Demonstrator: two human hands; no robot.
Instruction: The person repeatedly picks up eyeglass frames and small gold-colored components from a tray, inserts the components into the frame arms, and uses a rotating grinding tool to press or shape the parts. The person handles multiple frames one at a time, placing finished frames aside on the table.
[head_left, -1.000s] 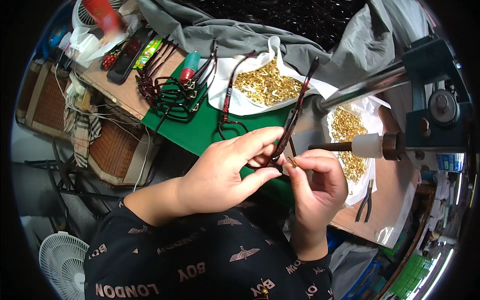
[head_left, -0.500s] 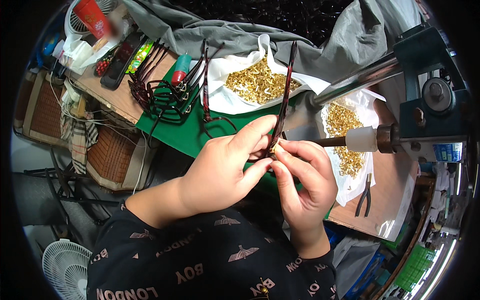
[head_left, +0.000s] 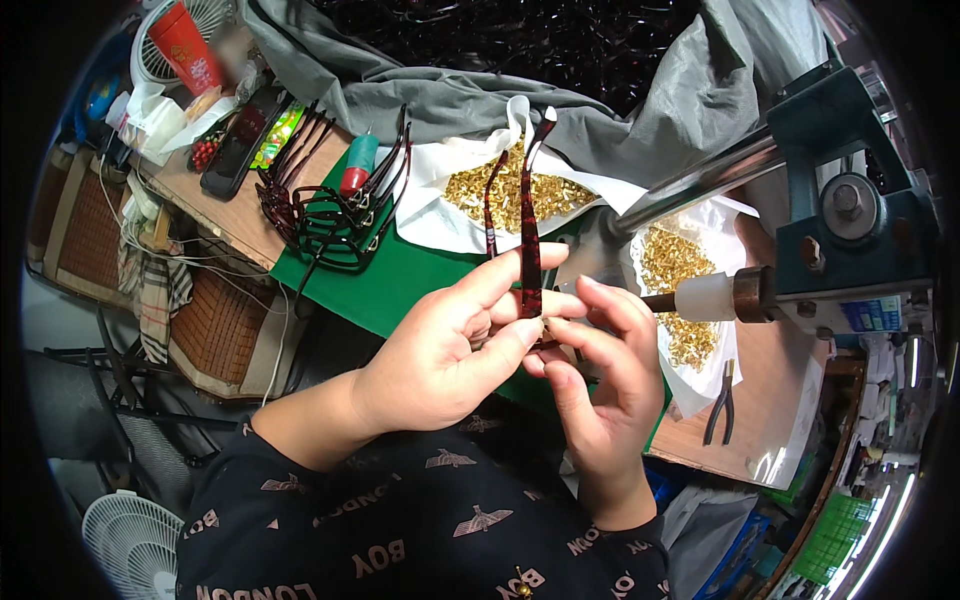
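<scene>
I see the left hand (head_left: 440,345) grasping a glossy, mottled dark-red eyeglass frame (head_left: 531,235) between thumb and fingers, its slim temples pointing away from me. The right hand (head_left: 615,375) is just beside it, fingers loosely curled near the hinge end — whether they grip anything, I cannot tell. Beyond the hands, shiny gold-coloured bits (head_left: 475,195) heap on a crumpled white sheet (head_left: 425,222). Past the left hand lie a flat green mat (head_left: 345,292) and tangled dark frames (head_left: 335,228); right of the right hand — a smooth white cylinder (head_left: 705,298) and dark-handled pliers (head_left: 720,405).
</scene>
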